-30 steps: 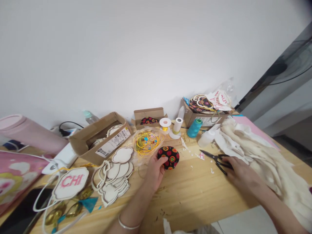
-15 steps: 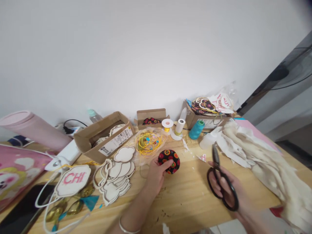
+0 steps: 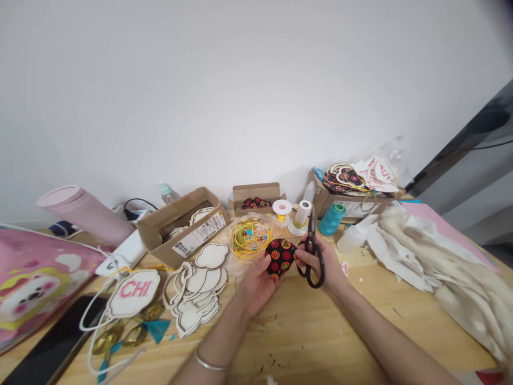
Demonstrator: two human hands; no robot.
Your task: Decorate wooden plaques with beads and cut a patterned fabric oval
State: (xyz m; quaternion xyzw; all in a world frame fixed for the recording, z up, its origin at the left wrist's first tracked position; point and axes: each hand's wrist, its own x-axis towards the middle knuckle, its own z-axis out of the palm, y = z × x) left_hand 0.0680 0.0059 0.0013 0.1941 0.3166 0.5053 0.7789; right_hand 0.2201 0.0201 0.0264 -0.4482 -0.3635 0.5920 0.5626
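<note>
black padded fabric [image 3: 280, 257], scissors [image 3: 311, 256] — both in hands [image 3: 256, 286]

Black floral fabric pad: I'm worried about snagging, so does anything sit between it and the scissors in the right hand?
Only the fingers of the right hand: they rest against the right edge of the black floral fabric pad, held by the left hand. The black-handled scissors lie just beyond them. No other object intervenes.
</note>
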